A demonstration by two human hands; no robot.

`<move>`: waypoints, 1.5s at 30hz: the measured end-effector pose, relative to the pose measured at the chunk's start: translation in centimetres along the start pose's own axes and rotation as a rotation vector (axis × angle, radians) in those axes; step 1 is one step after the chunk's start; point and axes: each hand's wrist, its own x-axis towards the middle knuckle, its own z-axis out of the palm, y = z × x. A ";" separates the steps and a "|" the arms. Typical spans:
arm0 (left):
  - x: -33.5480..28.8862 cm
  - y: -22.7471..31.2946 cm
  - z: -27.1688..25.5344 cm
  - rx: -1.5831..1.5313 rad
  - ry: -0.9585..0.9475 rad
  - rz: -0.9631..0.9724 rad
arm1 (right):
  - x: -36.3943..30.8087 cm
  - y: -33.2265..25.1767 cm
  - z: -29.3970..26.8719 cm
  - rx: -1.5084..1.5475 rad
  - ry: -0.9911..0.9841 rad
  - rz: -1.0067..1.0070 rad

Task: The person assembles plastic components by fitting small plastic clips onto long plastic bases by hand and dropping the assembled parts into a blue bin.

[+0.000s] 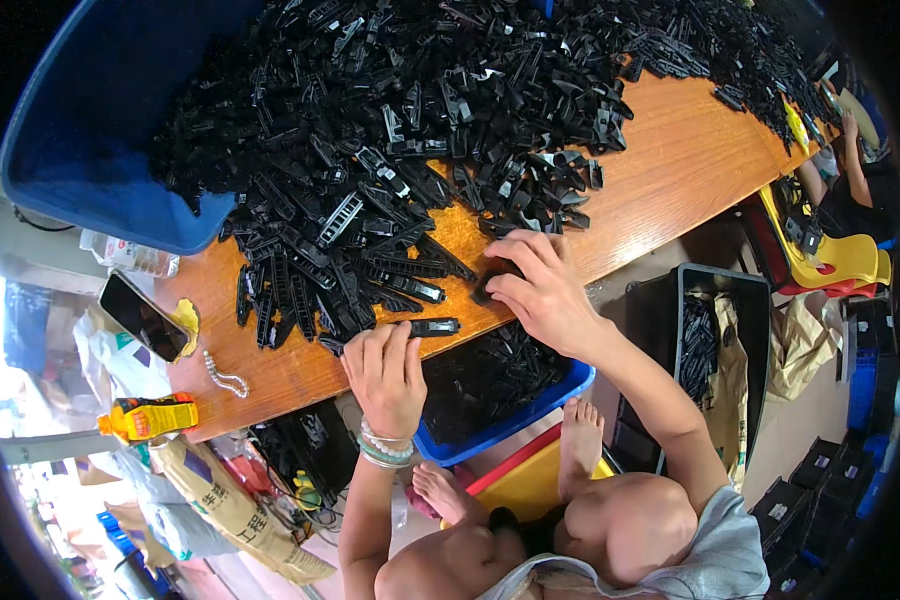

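Observation:
My left hand [385, 375] rests at the table's front edge, its fingers bent over one end of a long, narrow black plastic piece [435, 327]. To the right, my right hand [540, 290] is closed with thumb and fingers around a dark plastic piece [494, 278], mostly hidden by the fingers. Just beyond both hands spreads a large heap of black plastic pieces [370, 200], some slender with ladder-like slots, others short and curved. Under the table edge, between my forearms, a blue tub [505, 417] holds more black pieces.
A large blue bin [90, 190] lies tipped at the far left. On the table's left are a phone [142, 315], a beaded string [225, 376] and a yellow-and-red bottle [150, 417]. A black crate [750, 285] stands right; another person's arm [854, 160] shows at the far right.

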 end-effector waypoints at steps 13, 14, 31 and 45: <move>-0.4 -0.8 1.9 -0.043 0.094 0.108 | -1.0 -4.8 1.6 1.305 0.002 0.930; -0.4 -0.9 1.9 -0.032 0.101 0.132 | -0.6 -5.0 1.2 1.367 -0.005 0.982; -1.2 -1.7 2.5 0.063 0.160 0.207 | -2.1 -4.8 1.7 0.385 0.057 0.366; -0.5 -0.7 2.1 -0.064 0.110 0.129 | -0.7 -5.1 2.9 0.261 -0.002 0.270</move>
